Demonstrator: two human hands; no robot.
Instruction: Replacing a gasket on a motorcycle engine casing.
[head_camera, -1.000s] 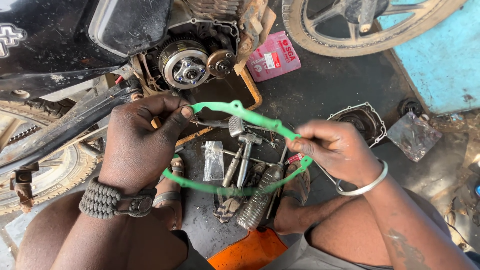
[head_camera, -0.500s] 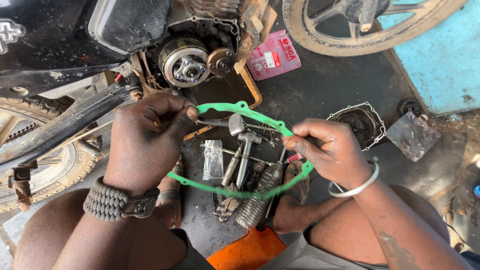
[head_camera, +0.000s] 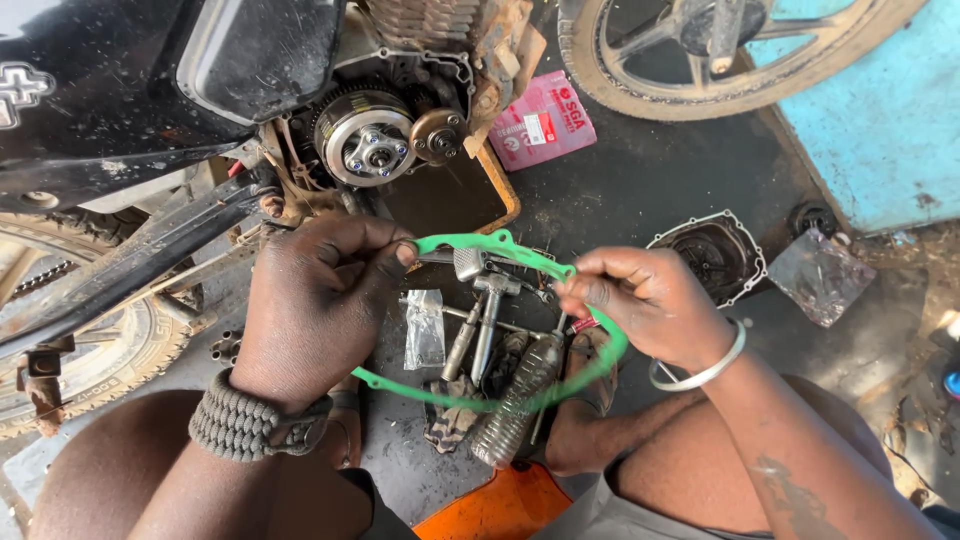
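Note:
I hold a thin green gasket, a flat ring shaped like an engine cover outline, between both hands above the ground. My left hand pinches its left side and wears a braided cord bracelet. Its right side is pinched by my right hand, which wears a metal bangle. Just beyond the gasket is a motorcycle's open engine side with the round clutch exposed.
Hammers and other tools lie on the oily ground under the gasket, with a small plastic bag. A removed engine cover lies to the right. A pink packet, a drain tray and a wheel are farther off.
The gasket has turned and shifted slightly in my hands; my right hand has moved its pinch along the ring's right side. My left hand keeps its grip.

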